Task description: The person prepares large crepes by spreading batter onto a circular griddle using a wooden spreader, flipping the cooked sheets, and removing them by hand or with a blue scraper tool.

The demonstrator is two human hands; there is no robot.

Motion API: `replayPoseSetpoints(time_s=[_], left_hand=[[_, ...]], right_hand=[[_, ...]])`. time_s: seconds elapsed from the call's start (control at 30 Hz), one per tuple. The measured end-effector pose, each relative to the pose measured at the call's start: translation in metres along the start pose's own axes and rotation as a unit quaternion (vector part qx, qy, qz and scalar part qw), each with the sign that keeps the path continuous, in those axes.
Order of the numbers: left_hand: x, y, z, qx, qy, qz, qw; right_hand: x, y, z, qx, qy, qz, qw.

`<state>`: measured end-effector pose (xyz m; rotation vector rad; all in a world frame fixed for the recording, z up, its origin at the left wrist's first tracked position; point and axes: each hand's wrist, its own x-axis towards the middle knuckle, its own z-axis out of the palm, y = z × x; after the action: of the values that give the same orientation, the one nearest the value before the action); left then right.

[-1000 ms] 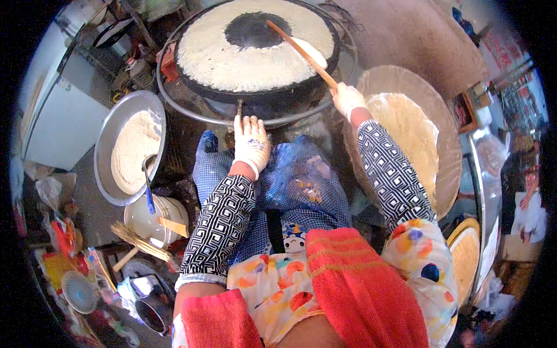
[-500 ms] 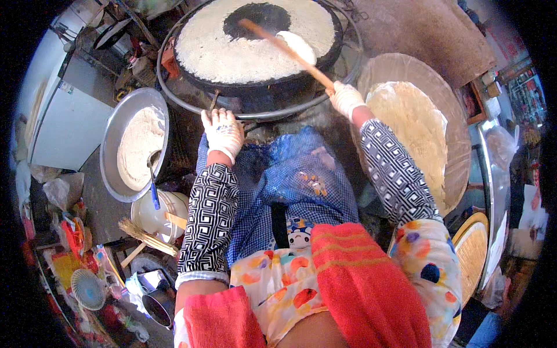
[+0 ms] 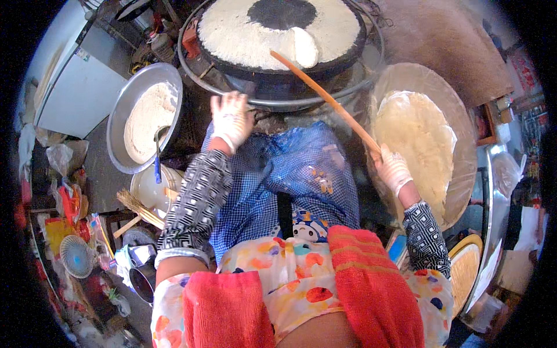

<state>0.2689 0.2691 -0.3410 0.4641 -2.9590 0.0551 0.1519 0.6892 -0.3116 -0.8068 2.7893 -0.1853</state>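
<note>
Wooden stick grasped by the right hand.
The left hand (blurred) is held unclenched by the near side of the metal ring around the griddle.

The white-gloved left hand is blurred; its contact with the round grey metal ring is unclear. Beyond it, the round black griddle is cut by the top edge. The white-gloved right hand hides the near end of a long brown wooden stick. Below the left hand, a black-and-white cloth sleeve partly covers a round white bucket.
</note>
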Motion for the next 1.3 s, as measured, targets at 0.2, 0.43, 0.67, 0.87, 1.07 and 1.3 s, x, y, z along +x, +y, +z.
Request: replayPoseSetpoints(time_s=[0.2, 0.43, 0.67, 0.87, 1.07, 1.3], left_hand=[[-0.012, 0.058, 0.037, 0.000, 0.075, 0.010, 0.997], [-0.009, 0.021, 0.025, 0.045, 0.048, 0.038, 0.997], [-0.005, -0.003, 0.024, 0.075, 0.034, 0.028, 0.996], [0.002, -0.038, 0.013, 0.103, -0.040, -0.021, 0.994], [0.015, -0.058, 0.009, 0.101, -0.026, -0.038, 0.994], [0.027, -0.102, 0.008, 0.097, -0.056, -0.116, 0.987]], right_hand=[[0.074, -0.033, 0.017, -0.036, 0.044, 0.006, 0.998], [0.179, -0.046, 0.002, -0.012, 0.084, 0.008, 0.996], [0.184, -0.055, -0.002, -0.023, 0.053, -0.036, 0.998], [0.197, -0.074, -0.017, -0.060, 0.090, -0.051, 0.993], [0.215, -0.029, -0.018, -0.079, 0.115, 0.003, 0.990], [0.207, -0.037, -0.011, -0.104, 0.094, 0.016, 0.990]])
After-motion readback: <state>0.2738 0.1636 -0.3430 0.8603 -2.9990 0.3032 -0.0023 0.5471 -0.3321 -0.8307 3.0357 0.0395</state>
